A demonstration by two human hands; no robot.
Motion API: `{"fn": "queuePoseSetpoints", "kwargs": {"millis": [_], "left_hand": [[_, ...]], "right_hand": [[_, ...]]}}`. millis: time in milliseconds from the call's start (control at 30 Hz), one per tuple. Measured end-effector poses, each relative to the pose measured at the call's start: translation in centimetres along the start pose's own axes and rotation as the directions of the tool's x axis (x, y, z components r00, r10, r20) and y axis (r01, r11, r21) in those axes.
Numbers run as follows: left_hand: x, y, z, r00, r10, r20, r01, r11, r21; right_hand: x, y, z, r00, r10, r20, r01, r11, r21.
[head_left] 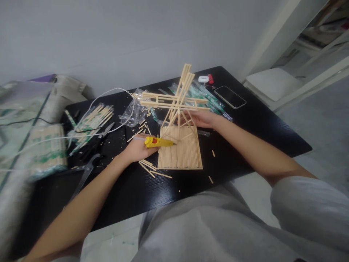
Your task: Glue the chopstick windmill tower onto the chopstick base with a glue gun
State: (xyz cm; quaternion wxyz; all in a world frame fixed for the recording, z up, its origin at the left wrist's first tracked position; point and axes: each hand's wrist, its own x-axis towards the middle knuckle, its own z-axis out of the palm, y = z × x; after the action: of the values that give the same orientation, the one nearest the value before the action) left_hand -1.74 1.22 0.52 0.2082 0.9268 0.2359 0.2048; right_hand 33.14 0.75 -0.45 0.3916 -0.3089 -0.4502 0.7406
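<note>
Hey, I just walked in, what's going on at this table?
Someone's left hand holds a yellow glue gun, its nozzle over a flat base of sticks. The right hand is behind the crossed sticks above that base, partly hidden, so its grip is unclear. Cut sticks and a phone lie around on the table.

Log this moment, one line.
left hand: holding yellow glue gun; nozzle: over square pale wooden base; right hand: behind pale wooden stick frame, grip unclear
</note>
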Motion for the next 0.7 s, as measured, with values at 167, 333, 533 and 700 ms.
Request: {"fn": "queuePoseSetpoints", "kwargs": {"millis": [167, 333, 533, 700], "left_hand": [[0.1, 0.13, -0.06, 1.0, 0.022, 0.007, -0.022, 1.0, -0.005], [0.08, 0.19, -0.15, 1.0, -0.001, 0.011, 0.001, 1.0, 0.0], [0.13, 0.38, -0.22, 0.999, 0.017, 0.027, -0.017, 1.0, 0.0], [-0.01, 0.23, -0.2, 1.0, 0.023, 0.016, -0.023, 1.0, -0.002]], "right_hand": [[0.11, -0.16, 0.59, 0.996, 0.044, -0.074, -0.045, 0.999, -0.011], [0.12, -0.18, 0.58, 0.993, 0.067, -0.098, -0.067, 0.998, 0.001], [0.53, 0.43, 0.0, 0.991, 0.081, -0.107, -0.077, 0.996, 0.044], [0.83, 0.72, -0.3, 0.994, 0.053, -0.093, -0.049, 0.998, 0.044]]}}
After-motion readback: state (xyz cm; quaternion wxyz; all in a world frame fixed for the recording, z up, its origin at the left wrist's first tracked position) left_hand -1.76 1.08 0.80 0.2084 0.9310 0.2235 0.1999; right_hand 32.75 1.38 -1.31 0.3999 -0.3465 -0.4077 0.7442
